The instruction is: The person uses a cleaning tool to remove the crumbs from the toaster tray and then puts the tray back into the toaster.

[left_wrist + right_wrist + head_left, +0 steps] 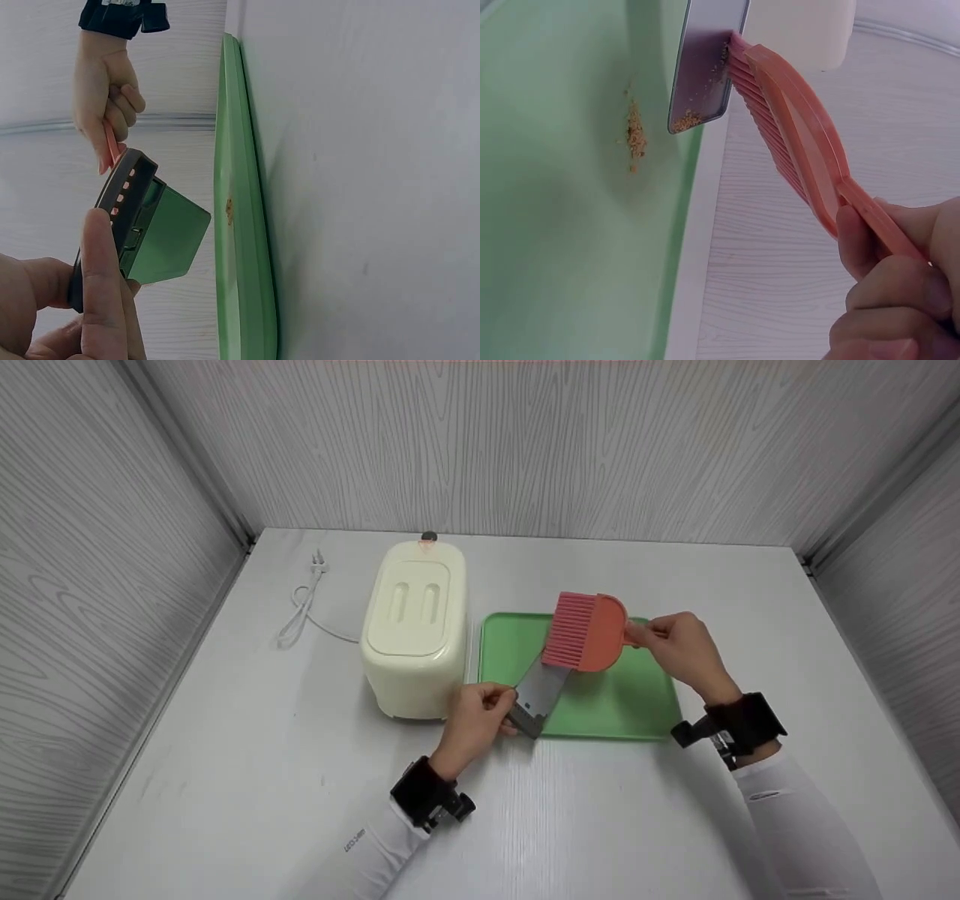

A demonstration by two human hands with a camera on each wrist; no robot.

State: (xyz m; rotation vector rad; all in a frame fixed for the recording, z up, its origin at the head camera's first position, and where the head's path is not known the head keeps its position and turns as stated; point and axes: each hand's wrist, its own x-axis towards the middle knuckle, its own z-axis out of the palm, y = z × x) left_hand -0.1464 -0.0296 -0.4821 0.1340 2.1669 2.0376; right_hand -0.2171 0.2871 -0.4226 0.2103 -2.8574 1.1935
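My left hand (474,718) pinches the dark end of a metal crumb tray (541,688), held tilted over a green tray (622,712). Crumbs (686,120) lie at the crumb tray's far end in the right wrist view. With thumb and fingers, my right hand (686,649) grips the handle of an orange brush (606,634) with pink bristles. The bristle tips meet the crumb tray's surface. A small heap of crumbs (635,135) lies on the green tray below.
A cream toaster (411,622) with a covered top stands directly left of the green tray. Its white cord (300,611) and plug lie on the white table (262,780) at the left. Wood-grain panels (487,450) enclose the back and sides.
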